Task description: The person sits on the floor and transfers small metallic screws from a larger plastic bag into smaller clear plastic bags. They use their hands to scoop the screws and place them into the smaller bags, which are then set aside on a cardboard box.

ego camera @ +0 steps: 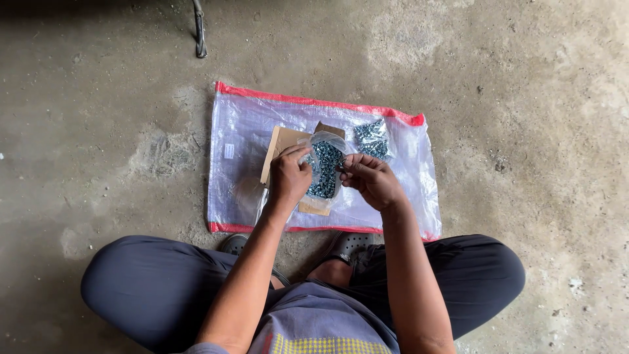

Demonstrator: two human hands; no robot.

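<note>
Seated on a concrete floor (98,131), a person's left hand (288,177) and right hand (370,180) pinch the mouth of a clear bag of screws (325,169), likely heavy, limp and slippery, above a woven sack (242,131).

Soft even daylight, sharp focus, dark shadow top-left, slight wide-angle edge stretch.

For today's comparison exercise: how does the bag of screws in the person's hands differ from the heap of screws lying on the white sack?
The bag of screws is wrapped in clear plastic; the heap lies loose. The left hand and right hand hold the bag, while the heap sits untouched on the white sack. The bag looks larger. Both hold small bluish-grey metal pieces.
</note>
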